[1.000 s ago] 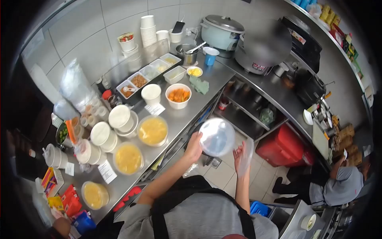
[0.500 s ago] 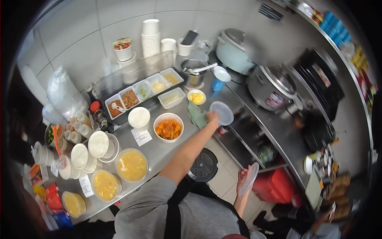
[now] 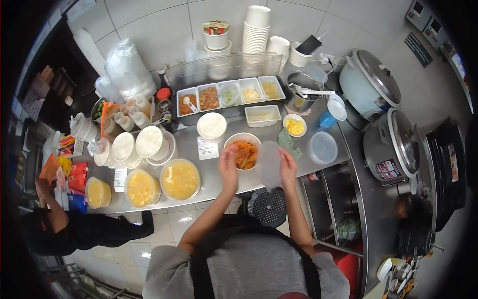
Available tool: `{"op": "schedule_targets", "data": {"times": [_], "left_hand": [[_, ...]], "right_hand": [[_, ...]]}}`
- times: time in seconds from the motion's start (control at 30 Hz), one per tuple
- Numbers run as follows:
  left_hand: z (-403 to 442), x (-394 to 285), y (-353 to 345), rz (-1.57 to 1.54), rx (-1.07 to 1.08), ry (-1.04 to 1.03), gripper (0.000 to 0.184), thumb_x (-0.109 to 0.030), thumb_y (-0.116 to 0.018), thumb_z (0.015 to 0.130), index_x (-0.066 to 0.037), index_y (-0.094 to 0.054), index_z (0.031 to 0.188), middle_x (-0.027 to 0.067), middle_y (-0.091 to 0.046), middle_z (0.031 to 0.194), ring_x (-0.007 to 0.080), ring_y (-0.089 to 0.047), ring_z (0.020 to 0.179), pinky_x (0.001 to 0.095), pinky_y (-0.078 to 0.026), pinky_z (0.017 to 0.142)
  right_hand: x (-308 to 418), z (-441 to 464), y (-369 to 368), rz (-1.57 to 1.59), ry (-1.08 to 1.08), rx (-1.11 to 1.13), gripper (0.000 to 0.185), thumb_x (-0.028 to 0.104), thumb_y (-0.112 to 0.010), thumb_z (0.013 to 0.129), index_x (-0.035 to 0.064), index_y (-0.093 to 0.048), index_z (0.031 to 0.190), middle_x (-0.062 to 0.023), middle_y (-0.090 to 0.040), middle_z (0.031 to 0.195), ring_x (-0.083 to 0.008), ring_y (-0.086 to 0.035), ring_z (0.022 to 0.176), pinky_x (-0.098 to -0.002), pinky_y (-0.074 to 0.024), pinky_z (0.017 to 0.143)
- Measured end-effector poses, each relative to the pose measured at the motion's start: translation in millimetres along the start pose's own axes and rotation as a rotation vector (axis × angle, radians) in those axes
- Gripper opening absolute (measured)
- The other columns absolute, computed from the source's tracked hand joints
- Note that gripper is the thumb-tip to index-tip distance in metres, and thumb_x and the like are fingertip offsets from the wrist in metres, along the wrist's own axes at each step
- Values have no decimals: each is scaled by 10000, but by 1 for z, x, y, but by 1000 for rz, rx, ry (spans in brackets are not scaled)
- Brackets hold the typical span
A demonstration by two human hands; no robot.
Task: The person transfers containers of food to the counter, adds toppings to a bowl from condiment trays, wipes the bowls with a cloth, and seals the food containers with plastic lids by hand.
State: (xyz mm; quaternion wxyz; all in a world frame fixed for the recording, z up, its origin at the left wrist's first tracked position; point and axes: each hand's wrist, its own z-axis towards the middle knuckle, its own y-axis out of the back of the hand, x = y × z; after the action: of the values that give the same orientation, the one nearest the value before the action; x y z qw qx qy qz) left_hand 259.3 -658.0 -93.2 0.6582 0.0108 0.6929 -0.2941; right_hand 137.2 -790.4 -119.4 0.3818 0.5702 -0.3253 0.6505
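Note:
My right hand (image 3: pixel 288 169) grips a round translucent plastic lid (image 3: pixel 270 165) by its edge. The lid is tilted and blurred, just right of a white paper bowl (image 3: pixel 228 145) holding orange, saucy food (image 3: pixel 245 155). At the bowl's left side is my left hand (image 3: pixel 228 168), its fingers slightly blurred, apart and holding nothing I can see. A lidded white bowl (image 3: pixel 211 126) stands behind left, with a printed receipt (image 3: pixel 207 148) in front of it. On the counter to the right lies a clear round plastic lid or shallow tub (image 3: pixel 322 147), next to a green cloth (image 3: pixel 289 143).
Clear tubs of yellow soup (image 3: pixel 180 179) line the counter's front edge at left. Topping trays (image 3: pixel 208 98) run along the back. A small bowl of yellow pieces (image 3: pixel 295 126) and rice cookers (image 3: pixel 391 144) are at right. A stool (image 3: pixel 264 205) stands below; another person (image 3: pixel 89 229) is at left.
My left hand has left the clear round plastic piece on the counter and moved to the bowl. My right hand has raised its lid from low right to beside the bowl. The view turned.

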Motion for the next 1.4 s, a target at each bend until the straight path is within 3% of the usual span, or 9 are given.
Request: {"op": "schedule_targets", "data": {"times": [0.13,0.47,0.67,0.87,1.03,1.13,1.2,1.27,1.4], "left_hand": [[15,14,36,48,-190,245,266,-236,-410,908,-58,-495,1085,48,-536,1039,113,-466,1013,250,-342,865],[36,70,29,459,-198,-227,293,-186,-425,877,21,-459,1081,167,-490,1035,286,-493,936,356,-374,840],[28,56,28,772,-107,-262,270,-218,-461,863,20,-557,950,187,-516,913,261,-524,853,361,-402,732],[66,47,23,596,-46,172,401,-362,-600,780,22,-610,662,62,-506,540,129,-462,516,286,-363,483],[68,55,27,453,-30,248,359,-347,-625,768,-1,-614,671,4,-509,544,57,-422,510,226,-321,456],[68,56,21,424,23,238,286,-270,-555,823,-1,-627,757,70,-598,638,126,-542,581,267,-417,543],[78,86,30,378,122,-56,218,-188,-505,849,-6,-624,859,103,-623,773,160,-572,700,281,-445,641],[81,105,38,482,175,-9,233,-188,-475,859,-30,-620,948,116,-625,884,186,-577,827,295,-445,741],[77,87,35,329,198,214,283,-262,-474,871,-36,-616,965,58,-618,806,103,-546,726,261,-446,641]], "right_hand": [[-8,30,-50,-358,121,146,268,47,-430,838,8,-536,1080,-190,-555,1034,-294,-535,967,-327,-427,802],[-14,20,-89,-700,303,4,330,68,-394,840,40,-441,1165,-195,-476,989,-390,-513,850,-447,-418,720],[-28,20,-70,-615,484,-62,226,164,-444,854,3,-544,977,-196,-505,879,-366,-519,753,-421,-414,640],[-41,64,-61,-338,8,184,351,256,-600,795,5,-465,590,-29,-396,500,-122,-363,499,-286,-307,474],[-57,75,-60,-236,-80,269,293,247,-605,797,25,-516,629,21,-424,537,-69,-360,537,-252,-315,479],[-56,73,-57,-129,11,270,220,238,-574,821,30,-602,753,-7,-530,640,-77,-453,616,-240,-379,556],[-57,74,-66,-149,8,308,220,232,-555,836,27,-631,862,-25,-585,740,-86,-505,698,-232,-411,630],[-65,78,-58,-179,-73,375,254,239,-560,834,4,-632,898,-16,-605,790,-86,-519,736,-230,-422,662],[-63,88,-61,-181,-92,452,225,220,-579,824,4,-634,855,20,-569,738,-67,-483,698,-211,-397,638]]}}
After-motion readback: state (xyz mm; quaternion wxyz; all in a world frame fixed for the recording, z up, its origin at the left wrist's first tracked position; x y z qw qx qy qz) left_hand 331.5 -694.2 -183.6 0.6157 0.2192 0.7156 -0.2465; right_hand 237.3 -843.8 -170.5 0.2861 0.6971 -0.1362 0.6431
